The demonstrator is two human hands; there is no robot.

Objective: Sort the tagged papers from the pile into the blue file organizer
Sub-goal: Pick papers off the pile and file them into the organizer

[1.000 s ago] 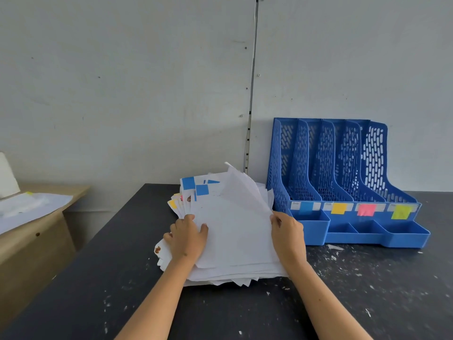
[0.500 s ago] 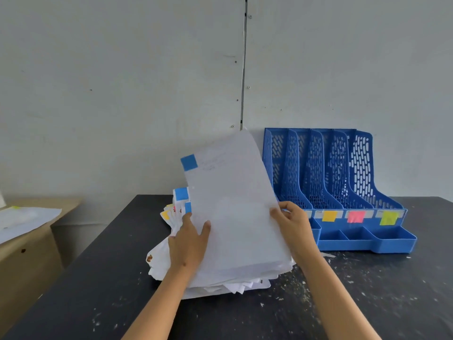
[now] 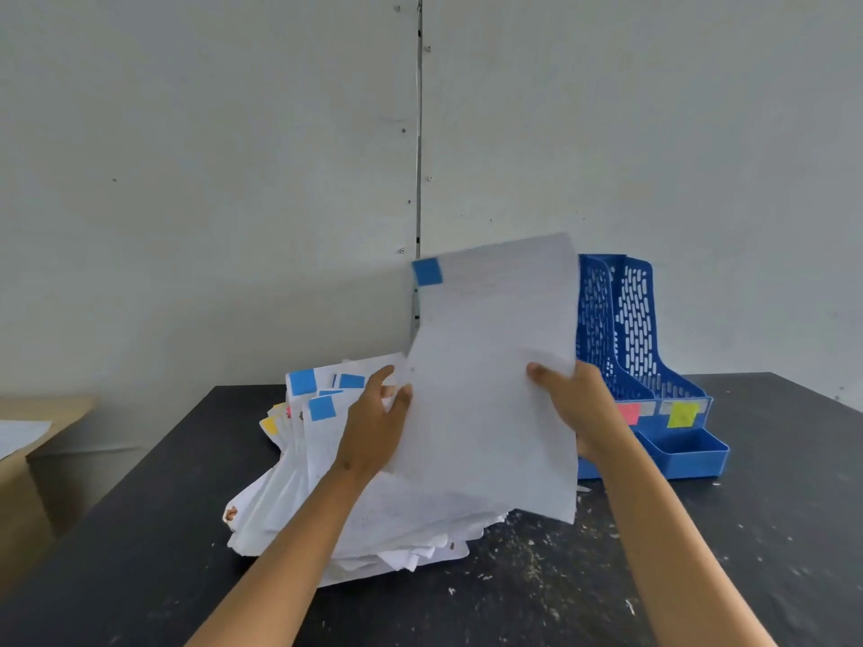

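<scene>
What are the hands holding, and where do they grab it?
A sheet with a blue tag. The left hand holds its left edge, the right hand its right edge.

Two bare forearms reach up from the bottom edge, each ending in a bare hand. The left hand (image 3: pixel 376 429) shows its back, with the knuckles and the wrist crease just below them plain to see. The right hand (image 3: pixel 576 406) also shows its back and its thumb, whose short nail is visible at the tip. No sleeve, watch, ring or glove covers either arm from the wrist down to where the forearms leave the picture. Both forearms are slender and smooth.
</scene>
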